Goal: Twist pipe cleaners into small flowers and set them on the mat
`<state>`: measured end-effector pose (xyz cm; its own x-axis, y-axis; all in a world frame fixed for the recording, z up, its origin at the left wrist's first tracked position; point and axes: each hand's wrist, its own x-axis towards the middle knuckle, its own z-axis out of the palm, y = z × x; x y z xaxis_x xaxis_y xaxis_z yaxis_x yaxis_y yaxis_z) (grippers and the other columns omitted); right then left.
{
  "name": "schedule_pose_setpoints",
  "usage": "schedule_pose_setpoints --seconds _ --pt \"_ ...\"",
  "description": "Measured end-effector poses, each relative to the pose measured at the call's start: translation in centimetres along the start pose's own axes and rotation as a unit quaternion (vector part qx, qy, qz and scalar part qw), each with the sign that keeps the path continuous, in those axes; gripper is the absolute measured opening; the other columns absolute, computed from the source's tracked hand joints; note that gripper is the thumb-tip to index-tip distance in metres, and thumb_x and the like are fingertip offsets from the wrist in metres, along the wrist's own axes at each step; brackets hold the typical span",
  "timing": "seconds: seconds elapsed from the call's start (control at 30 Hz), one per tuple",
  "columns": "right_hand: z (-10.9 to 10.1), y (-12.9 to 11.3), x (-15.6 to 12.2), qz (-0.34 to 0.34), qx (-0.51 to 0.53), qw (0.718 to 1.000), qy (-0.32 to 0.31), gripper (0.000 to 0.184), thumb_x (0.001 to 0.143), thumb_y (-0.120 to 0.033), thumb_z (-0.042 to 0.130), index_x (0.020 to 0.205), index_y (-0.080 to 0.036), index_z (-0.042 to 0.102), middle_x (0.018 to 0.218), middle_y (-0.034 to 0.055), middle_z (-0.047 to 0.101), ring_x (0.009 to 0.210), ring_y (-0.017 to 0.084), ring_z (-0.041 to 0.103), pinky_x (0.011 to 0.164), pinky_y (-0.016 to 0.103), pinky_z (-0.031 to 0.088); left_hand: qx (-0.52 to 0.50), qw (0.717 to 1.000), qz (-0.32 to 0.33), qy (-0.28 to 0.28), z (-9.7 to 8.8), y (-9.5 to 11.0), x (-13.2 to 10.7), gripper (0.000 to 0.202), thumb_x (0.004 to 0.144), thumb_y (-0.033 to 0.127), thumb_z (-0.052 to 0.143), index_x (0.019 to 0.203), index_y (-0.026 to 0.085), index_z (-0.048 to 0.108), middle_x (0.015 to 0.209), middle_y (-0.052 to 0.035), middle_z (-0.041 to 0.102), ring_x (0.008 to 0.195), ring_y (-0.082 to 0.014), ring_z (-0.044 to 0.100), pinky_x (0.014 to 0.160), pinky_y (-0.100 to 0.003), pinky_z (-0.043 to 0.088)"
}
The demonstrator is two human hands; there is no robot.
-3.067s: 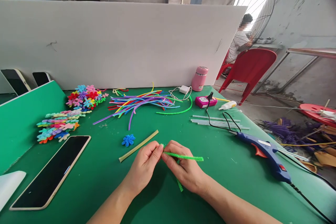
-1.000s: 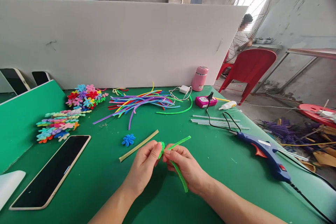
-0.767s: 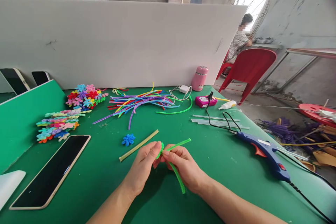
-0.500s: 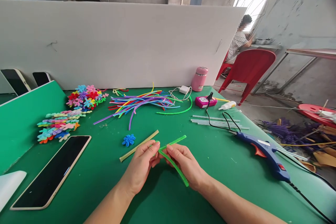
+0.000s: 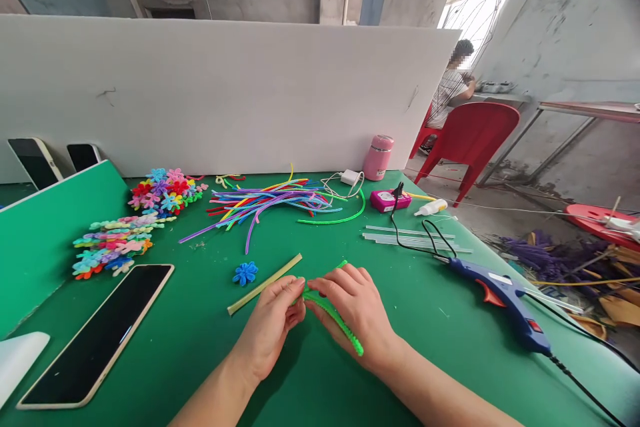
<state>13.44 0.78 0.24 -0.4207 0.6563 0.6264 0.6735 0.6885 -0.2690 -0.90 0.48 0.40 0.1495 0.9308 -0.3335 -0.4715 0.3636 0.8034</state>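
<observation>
A bright green pipe cleaner (image 5: pixel 340 320) is bent between my two hands. My left hand (image 5: pixel 274 320) pinches its folded end between thumb and fingertips. My right hand (image 5: pixel 357 310) is closed around it, with the pipe cleaner running between the fingers and thumb. One tail sticks out toward me below the right hand, and a short tip shows above the knuckles. Just beyond the left hand lies a flat tan stick (image 5: pixel 265 284), and left of that is a blue pipe cleaner flower (image 5: pixel 245 273).
Loose coloured pipe cleaners (image 5: pixel 270 203) lie at the back, with finished flowers (image 5: pixel 163 193) to their left. A phone (image 5: pixel 97 340) lies at left. On the right are a blue glue gun (image 5: pixel 500 293), glue sticks (image 5: pixel 410 238), a pink box (image 5: pixel 390 200) and a pink bottle (image 5: pixel 379 157).
My right hand has turned over, its back now facing up, and its fingers have come over the green pipe cleaner, covering most of the upper tail. The left hand keeps its pinch.
</observation>
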Motion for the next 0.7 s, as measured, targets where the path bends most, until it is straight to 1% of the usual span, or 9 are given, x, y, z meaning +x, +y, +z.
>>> schedule_pose_setpoints --seconds 0.17,0.27,0.37,0.47,0.53,0.6,0.63,0.67,0.7 --pt "0.07 0.12 0.08 -0.013 -0.027 0.999 -0.030 0.014 0.083 -0.032 0.050 0.083 -0.021 0.060 0.071 0.0022 0.060 0.067 0.014 0.044 0.061 0.029 0.025 0.021 0.999 -0.016 0.022 -0.02 -0.17 -0.14 0.022 0.062 0.029 0.069 0.062 0.016 0.052 0.055 0.0077 0.044 0.050 -0.0044 0.042 0.052 -0.017 0.036" --pt "0.22 0.11 0.00 -0.020 -0.033 0.998 -0.052 0.015 0.083 -0.030 0.049 0.077 -0.020 0.058 0.070 0.0022 0.057 0.066 0.015 0.042 0.060 0.029 0.025 0.055 0.998 -0.009 0.013 -0.22 -0.36 -0.07 0.026 0.062 0.034 0.068 0.058 0.016 0.050 0.051 0.0082 0.040 0.047 -0.0052 0.040 0.050 -0.019 0.034" --pt "0.38 0.06 0.05 -0.026 -0.028 0.998 -0.056 0.018 0.083 -0.027 0.047 0.069 -0.019 0.056 0.065 0.0020 0.054 0.063 0.015 0.040 0.058 0.029 0.025 0.097 0.995 0.008 0.003 -0.32 -0.49 -0.02 0.030 0.062 0.039 0.067 0.055 0.016 0.048 0.050 0.0077 0.037 0.046 -0.0064 0.039 0.048 -0.020 0.032" --pt "0.37 -0.08 0.22 -0.020 0.029 0.998 -0.050 0.024 0.084 -0.024 0.042 0.063 -0.018 0.053 0.060 0.0017 0.051 0.058 0.014 0.038 0.056 0.028 0.027 0.113 0.993 0.015 -0.015 -0.34 -0.55 -0.04 0.031 0.062 0.041 0.066 0.056 0.017 0.048 0.052 0.0068 0.037 0.049 -0.0075 0.039 0.049 -0.020 0.032" --pt "0.34 -0.22 0.29 0.009 0.112 0.992 -0.055 0.027 0.084 -0.023 0.039 0.062 -0.017 0.053 0.057 0.0010 0.048 0.056 0.013 0.037 0.056 0.027 0.029 0.115 0.993 0.022 -0.025 -0.35 -0.61 -0.10 0.031 0.062 0.042 0.066 0.057 0.017 0.048 0.053 0.0062 0.038 0.050 -0.0082 0.040 0.050 -0.021 0.033" --pt "0.39 -0.40 0.30 0.067 0.225 0.970 -0.063 0.029 0.085 -0.026 0.038 0.062 -0.017 0.052 0.057 0.0009 0.047 0.057 0.013 0.040 0.057 0.027 0.032 0.114 0.992 0.036 -0.035 -0.34 -0.68 -0.17 0.030 0.064 0.042 0.065 0.058 0.017 0.049 0.054 0.0058 0.038 0.053 -0.0088 0.040 0.051 -0.021 0.033" --pt "0.46 -0.51 0.29 0.107 0.291 0.948 -0.068 0.029 0.085 -0.029 0.039 0.062 -0.017 0.052 0.059 0.0011 0.048 0.059 0.013 0.041 0.058 0.026 0.034 0.114 0.992 0.044 -0.041 -0.32 -0.69 -0.21 0.029 0.065 0.041 0.064 0.059 0.017 0.049 0.055 0.0056 0.038 0.054 -0.0089 0.040 0.052 -0.021 0.033" --pt "0.53 -0.63 0.29 0.151 0.361 0.917 -0.074 0.029 0.085 -0.033 0.040 0.063 -0.017 0.052 0.061 0.0014 0.049 0.060 0.013 0.043 0.059 0.026 0.035 0.117 0.991 0.052 -0.047 -0.29 -0.69 -0.25 0.029 0.067 0.041 0.063 0.059 0.017 0.048 0.056 0.0055 0.038 0.054 -0.0089 0.040 0.052 -0.021 0.033" --pt "0.61 -0.78 0.31 0.195 0.431 0.877 -0.082 0.030 0.084 -0.037 0.042 0.064 -0.017 0.052 0.062 0.0015 0.050 0.061 0.013 0.044 0.061 0.027 0.037 0.122 0.989 0.061 -0.053 -0.23 -0.65 -0.30 0.028 0.069 0.040 0.062 0.059 0.018 0.047 0.057 0.0053 0.038 0.055 -0.0090 0.039 0.053 -0.021 0.032"
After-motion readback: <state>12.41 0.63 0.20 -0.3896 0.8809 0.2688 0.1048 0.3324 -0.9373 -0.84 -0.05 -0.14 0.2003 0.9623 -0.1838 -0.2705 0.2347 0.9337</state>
